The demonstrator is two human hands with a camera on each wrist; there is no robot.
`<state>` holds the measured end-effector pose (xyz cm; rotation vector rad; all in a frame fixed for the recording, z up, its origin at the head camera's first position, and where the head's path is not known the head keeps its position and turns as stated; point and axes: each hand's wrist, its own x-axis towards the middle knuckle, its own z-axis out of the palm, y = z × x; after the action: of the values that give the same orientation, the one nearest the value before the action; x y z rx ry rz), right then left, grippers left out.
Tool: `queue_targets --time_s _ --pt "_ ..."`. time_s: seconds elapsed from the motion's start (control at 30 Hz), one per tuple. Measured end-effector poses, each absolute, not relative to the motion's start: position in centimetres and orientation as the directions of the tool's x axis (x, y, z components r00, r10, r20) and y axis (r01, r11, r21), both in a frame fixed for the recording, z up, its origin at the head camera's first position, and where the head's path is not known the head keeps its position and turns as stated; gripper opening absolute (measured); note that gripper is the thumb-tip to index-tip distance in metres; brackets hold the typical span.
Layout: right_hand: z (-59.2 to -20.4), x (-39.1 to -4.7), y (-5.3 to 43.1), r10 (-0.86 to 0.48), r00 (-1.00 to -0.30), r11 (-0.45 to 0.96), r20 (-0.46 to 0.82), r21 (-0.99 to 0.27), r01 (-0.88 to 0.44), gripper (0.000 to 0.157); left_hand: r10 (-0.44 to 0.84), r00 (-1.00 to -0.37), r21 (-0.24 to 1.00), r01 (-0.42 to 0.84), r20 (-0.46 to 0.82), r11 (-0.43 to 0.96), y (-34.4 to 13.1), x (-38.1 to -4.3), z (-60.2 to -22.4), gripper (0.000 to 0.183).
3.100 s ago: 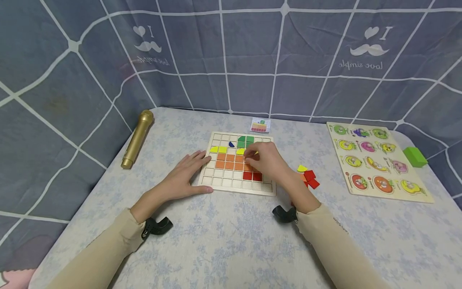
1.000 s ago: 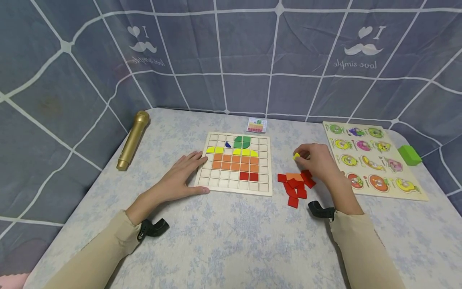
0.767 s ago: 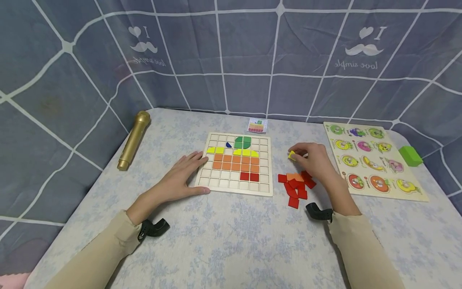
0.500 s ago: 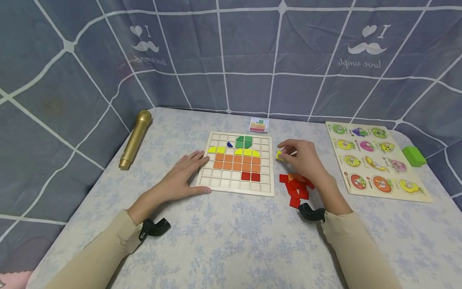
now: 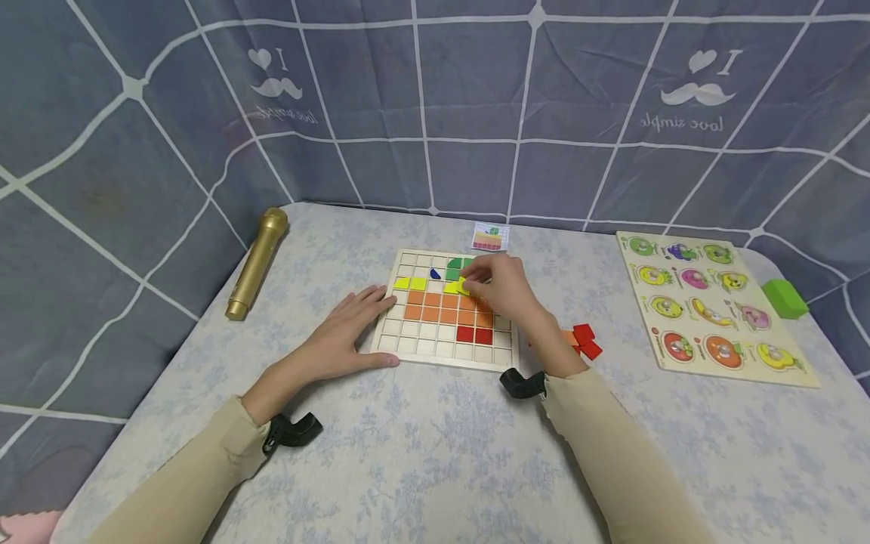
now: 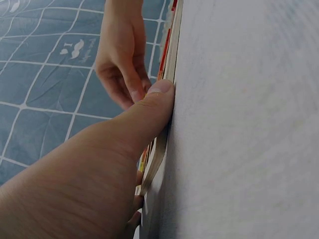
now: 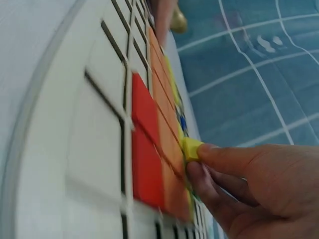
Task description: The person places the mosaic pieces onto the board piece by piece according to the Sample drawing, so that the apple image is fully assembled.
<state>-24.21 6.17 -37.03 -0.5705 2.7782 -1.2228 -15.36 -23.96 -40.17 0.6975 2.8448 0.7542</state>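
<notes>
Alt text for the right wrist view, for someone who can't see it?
A person's bare right hand holds a small yellow tile in a pinching grip, close to a pale wooden grid board. Red square tiles and orange square tiles fill some cells; behind is blue cloth with white lines.

One grid board (bearing two red tiles), one fruit board, one microphone, one card, one green block.

You had a gold microphone lying near the left edge of the table. To your right lay a fruit puzzle board, with a green block just beside it, and a blue grid-patterned curtain hung behind.
</notes>
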Motion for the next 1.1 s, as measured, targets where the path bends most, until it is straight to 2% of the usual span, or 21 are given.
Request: queue_targets --time_s 0.27,0.6,0.83,1.1 --pt "-37.5 -24.5 2.5 -0.371 -0.920 0.586 0.124 -0.738 -0.336 0.015 0.469 -0.883 0.499 0.412 0.011 0.763 -24.0 -15.4 -40.1 0.104" --pt "-37.8 -24.2 1.2 -0.359 -0.925 0.597 0.123 -0.731 -0.329 0.014 0.470 -0.883 0.493 0.414 0.011 0.765 -24.3 -15.4 -40.2 0.104" --pt "-37.5 -23.6 1.7 -0.396 -0.906 0.616 0.150 -0.689 -0.383 0.016 0.472 -0.882 0.498 0.412 0.006 0.763 -24.1 -15.3 -40.1 0.104" --pt "-36.2 -22.7 4.5 -0.446 -0.879 0.572 0.170 -0.701 -0.426 0.014 0.467 -0.884 0.497 0.409 0.009 0.765 -24.1 -15.3 -40.1 0.104"
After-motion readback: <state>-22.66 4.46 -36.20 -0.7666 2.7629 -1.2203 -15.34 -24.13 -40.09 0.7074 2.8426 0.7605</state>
